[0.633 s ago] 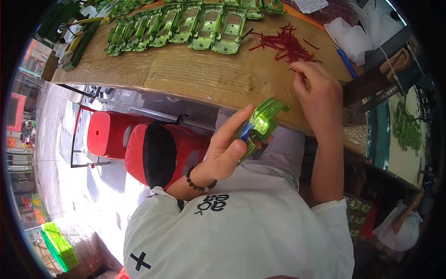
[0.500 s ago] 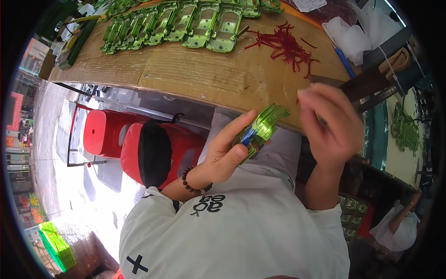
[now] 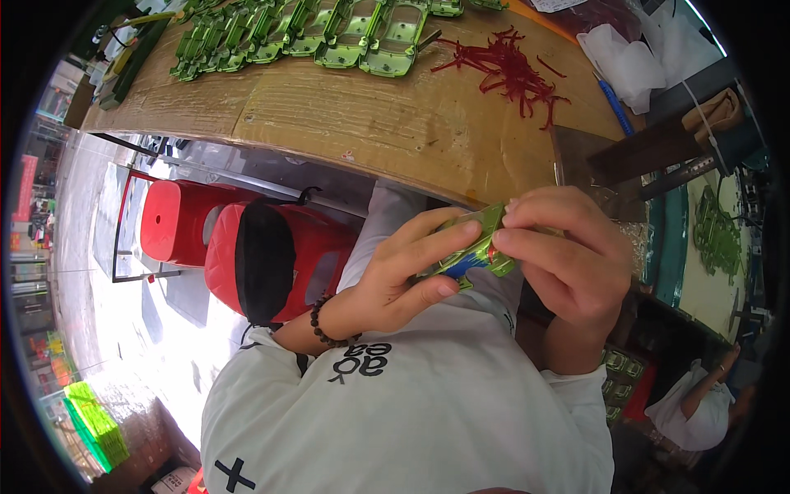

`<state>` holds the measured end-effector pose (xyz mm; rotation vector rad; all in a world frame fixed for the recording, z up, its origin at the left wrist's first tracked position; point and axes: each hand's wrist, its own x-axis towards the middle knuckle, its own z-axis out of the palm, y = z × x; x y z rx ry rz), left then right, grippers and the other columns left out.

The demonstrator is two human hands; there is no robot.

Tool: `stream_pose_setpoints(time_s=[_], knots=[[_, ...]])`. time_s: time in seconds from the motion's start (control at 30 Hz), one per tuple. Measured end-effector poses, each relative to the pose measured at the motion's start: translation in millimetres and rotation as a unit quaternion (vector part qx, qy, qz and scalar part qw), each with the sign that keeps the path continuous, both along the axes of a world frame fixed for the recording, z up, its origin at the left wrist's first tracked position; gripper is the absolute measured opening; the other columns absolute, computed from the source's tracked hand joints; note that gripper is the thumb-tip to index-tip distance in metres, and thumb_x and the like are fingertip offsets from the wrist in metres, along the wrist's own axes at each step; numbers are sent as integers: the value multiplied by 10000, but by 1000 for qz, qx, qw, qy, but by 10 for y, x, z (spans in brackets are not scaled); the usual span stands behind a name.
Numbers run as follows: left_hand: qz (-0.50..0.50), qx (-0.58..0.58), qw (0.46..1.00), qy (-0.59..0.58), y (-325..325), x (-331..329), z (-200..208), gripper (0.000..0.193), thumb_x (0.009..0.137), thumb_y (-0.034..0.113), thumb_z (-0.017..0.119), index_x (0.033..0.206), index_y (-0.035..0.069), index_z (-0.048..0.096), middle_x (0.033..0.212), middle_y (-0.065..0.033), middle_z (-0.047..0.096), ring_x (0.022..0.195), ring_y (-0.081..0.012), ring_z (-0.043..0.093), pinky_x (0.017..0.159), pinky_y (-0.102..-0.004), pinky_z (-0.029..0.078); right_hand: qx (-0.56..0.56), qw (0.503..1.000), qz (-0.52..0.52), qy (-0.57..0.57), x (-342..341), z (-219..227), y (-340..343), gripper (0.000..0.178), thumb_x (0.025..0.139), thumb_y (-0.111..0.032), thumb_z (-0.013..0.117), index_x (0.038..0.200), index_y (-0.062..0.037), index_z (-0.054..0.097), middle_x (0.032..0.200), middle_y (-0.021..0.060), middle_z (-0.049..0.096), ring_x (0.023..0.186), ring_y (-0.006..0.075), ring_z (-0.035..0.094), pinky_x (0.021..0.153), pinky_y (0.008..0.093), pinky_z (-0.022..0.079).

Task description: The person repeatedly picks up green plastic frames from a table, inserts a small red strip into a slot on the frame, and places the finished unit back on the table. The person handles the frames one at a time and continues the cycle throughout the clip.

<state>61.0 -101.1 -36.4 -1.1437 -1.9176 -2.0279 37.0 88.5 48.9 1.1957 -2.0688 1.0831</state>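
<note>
Between my two hands, in front of my lap, is a shiny green toy car body [image 3: 471, 262] with blue on its side. My left hand [image 3: 387, 267] grips it, fingers along the upper side and thumb below. My right hand [image 3: 576, 251] is at its right end, thumb and fingertips pinched together against the shell. A small bit of red strip [image 3: 492, 249] shows at those fingertips; most of it is hidden. Farther off on the table lies a loose pile of thin red strips [image 3: 517, 72].
Rows of green car bodies [image 3: 387, 41] cover the back of the wooden table [image 3: 346, 115]. A blue pen [image 3: 614, 107] lies beside white plastic bags [image 3: 621, 66]. Red stools [image 3: 177, 222] stand at left; another person [image 3: 698, 407] sits at lower right.
My right hand has come down and left from beside the car body to its right end, fingertips now touching it. The left hand has turned the car body slightly.
</note>
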Motion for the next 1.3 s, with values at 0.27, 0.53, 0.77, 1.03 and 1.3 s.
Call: stream_pose_setpoints(time_s=[0.27,0.53,0.77,1.03,1.3], knots=[[72,-87,993,47,-12,-2,83,467,775,243,636,1206,100,527,1153,-246,469,956,-364,543,783,-375,464,11,995,-45,-88,162,87,6,265,534,2,712,784,-5,626,806,103,600,752,272,612,638,335,511],[124,-113,980,104,-14,-21,108,491,716,240,675,1182,144,554,1149,-249,477,952,-373,553,786,-386,474,-17,995,-56,-76,185,-31,16,266,546,-35,756,786,-23,640,870,130,628,807,290,628,722,376,520],[122,-91,983,101,-8,-20,109,476,722,258,671,1171,146,562,1144,-246,480,941,-368,561,765,-378,483,-87,994,-43,-58,142,-112,-7,260,584,-56,753,809,3,638,855,142,636,809,289,635,769,392,512],[109,-70,987,99,1,-5,77,470,734,269,665,1173,137,559,1151,-237,476,914,-360,574,741,-372,490,-129,989,16,-77,49,-248,-26,283,596,-82,757,838,7,640,876,158,634,811,284,638,791,397,501],[99,-61,990,74,16,13,82,484,746,229,662,1195,101,534,1163,-234,471,927,-367,564,753,-378,481,-59,995,-79,-13,170,-291,-67,371,612,-142,772,927,-29,611,916,137,628,847,282,632,820,426,476]])
